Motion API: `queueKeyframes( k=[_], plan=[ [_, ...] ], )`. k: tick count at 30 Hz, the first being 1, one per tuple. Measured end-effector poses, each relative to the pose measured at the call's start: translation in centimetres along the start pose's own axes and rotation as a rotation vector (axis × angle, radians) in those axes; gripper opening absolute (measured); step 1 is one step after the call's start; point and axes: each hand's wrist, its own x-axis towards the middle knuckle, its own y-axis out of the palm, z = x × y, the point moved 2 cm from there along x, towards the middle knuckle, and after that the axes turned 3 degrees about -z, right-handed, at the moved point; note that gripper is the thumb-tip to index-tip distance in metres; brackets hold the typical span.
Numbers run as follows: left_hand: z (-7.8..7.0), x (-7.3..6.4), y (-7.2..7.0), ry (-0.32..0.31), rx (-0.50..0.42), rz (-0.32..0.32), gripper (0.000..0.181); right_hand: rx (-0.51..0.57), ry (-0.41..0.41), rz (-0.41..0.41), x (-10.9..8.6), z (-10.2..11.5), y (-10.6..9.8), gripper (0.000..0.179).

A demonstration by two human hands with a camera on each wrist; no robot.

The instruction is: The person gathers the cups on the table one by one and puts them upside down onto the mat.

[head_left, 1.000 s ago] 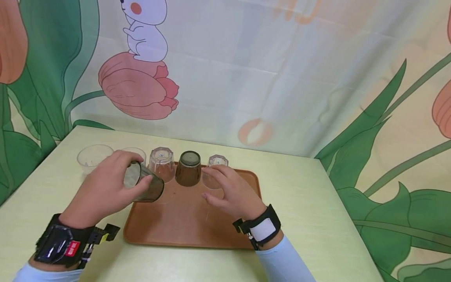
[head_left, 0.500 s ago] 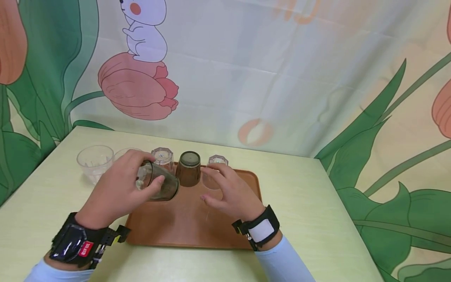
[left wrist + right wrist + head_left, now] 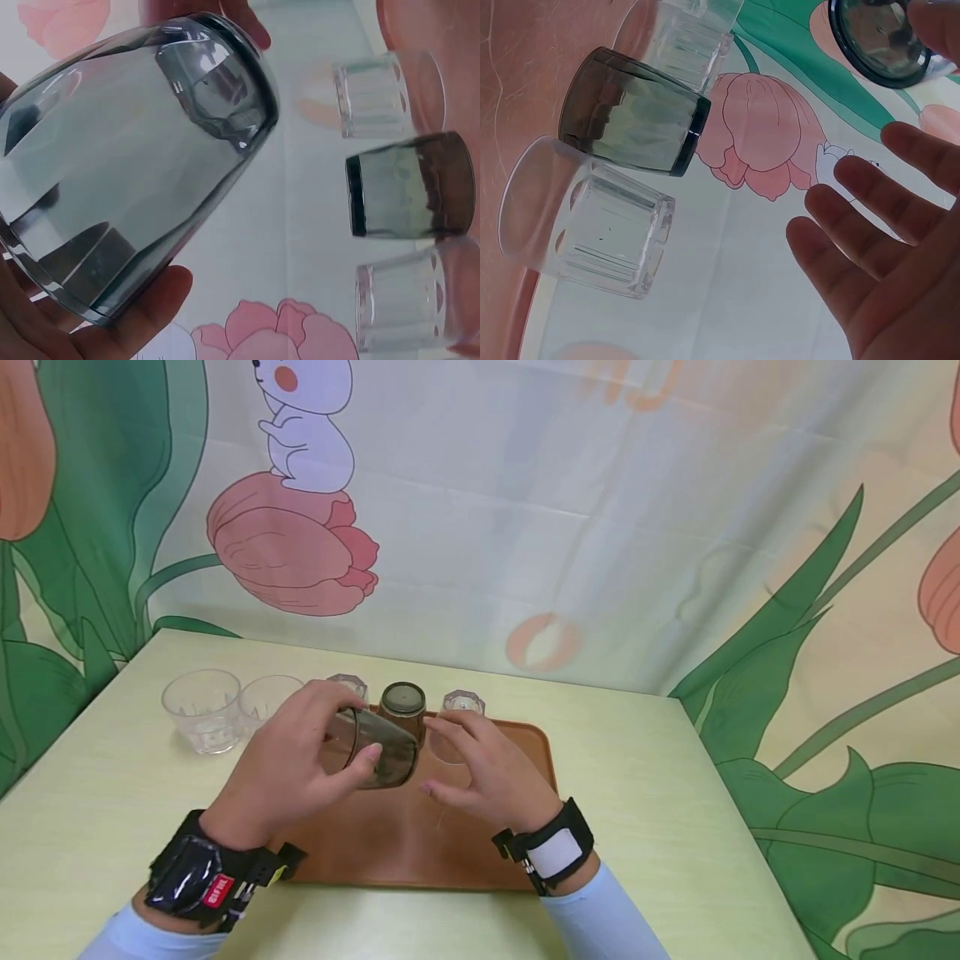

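My left hand [image 3: 296, 764] grips a smoky grey drinking glass [image 3: 390, 750] above the brown tray [image 3: 427, 856], thumb in front. The glass lies tilted, its base pointing toward my right hand; in the left wrist view this tinted glass [image 3: 127, 165] fills the upper left. My right hand [image 3: 495, 768] hovers over the tray's right half, fingers spread and touching nothing. Behind the hands, a dark glass [image 3: 403, 700] stands upside down between two upturned clear glasses, the right one [image 3: 463, 702] partly hidden by my right fingers, the left one [image 3: 349, 687] mostly covered by my left hand.
Two clear glasses, one at the far left [image 3: 202, 710] and one beside it [image 3: 266, 697], stand mouth up on the pale table [image 3: 645, 793], left of the tray. A printed curtain [image 3: 465, 527] hangs behind the table's back edge.
My left hand has carried the tinted glass rightward over the tray, closer to my right hand. Both clear glasses at the left show more fully. The right hand has stayed almost still.
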Motion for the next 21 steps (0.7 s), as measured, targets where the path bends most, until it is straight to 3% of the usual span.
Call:
queueKeyframes(
  k=[11,21],
  plan=[
    [-1.1,0.4,1.1,0.073,-0.085,-0.027,0.042,0.028,-0.012,0.017,0.0,0.4,0.1,0.078],
    [-1.3,0.2,1.9,0.073,-0.11,-0.046,0.045,0.033,-0.015,0.01,0.0,0.7,-0.1,0.082]
  ],
)
